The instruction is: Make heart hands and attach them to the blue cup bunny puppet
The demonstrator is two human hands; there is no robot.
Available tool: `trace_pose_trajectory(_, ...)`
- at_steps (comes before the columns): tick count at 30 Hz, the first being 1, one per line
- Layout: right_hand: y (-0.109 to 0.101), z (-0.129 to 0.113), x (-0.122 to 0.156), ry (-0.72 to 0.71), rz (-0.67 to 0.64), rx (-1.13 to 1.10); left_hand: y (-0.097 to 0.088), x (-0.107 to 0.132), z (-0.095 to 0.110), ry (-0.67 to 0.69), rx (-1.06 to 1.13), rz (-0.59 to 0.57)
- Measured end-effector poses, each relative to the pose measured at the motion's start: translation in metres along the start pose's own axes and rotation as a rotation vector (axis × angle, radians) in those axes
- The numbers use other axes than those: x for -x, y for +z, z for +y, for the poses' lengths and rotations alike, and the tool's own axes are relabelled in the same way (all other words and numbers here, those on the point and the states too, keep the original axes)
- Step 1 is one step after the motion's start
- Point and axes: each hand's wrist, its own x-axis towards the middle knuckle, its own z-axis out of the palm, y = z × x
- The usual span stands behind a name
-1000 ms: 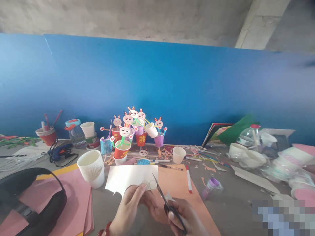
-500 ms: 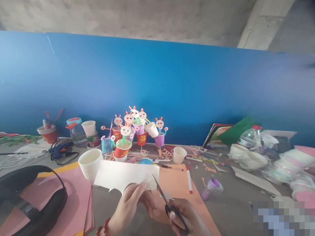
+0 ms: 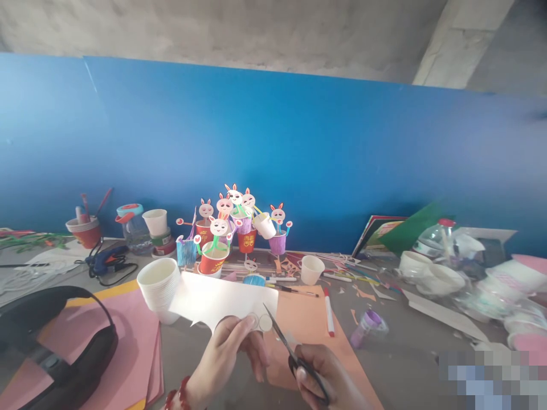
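Observation:
My left hand (image 3: 233, 344), with red beads at the wrist, pinches the lower edge of a sheet of white paper (image 3: 226, 299). Two small circles are drawn near the paper's right end, beside my thumb. In my right hand (image 3: 318, 373) are black-handled scissors (image 3: 284, 339), their blades pointing up and left. The blade tip is at the paper's right edge, close to the circles; whether it touches I cannot tell. Beneath both hands lies a sheet of orange paper (image 3: 333, 353).
Paper-cup rabbit figures (image 3: 219, 228) stand behind the white paper. Left are stacked white cups (image 3: 158, 285), pink paper (image 3: 132, 341), a black headset (image 3: 92, 359) and a glue gun (image 3: 105, 262). A red-capped marker (image 3: 329, 313), a purple jar (image 3: 367, 327) and bagged cups (image 3: 504, 290) lie right.
The white paper has tilted slightly, its left end rising and shifting right. My right hand and the scissors have barely moved, and both grips are kept.

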Motion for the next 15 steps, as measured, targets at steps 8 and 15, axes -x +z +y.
trace_pose_trajectory(8,-0.004,-0.004,0.001,0.073,-0.003,-0.007,-0.005,0.0,-0.002,-0.014,-0.018,-0.006)
trace_pose_trajectory(15,-0.012,0.008,0.002,0.079,-0.015,0.022,-0.008,0.0,-0.003,-0.016,-0.02,-0.039)
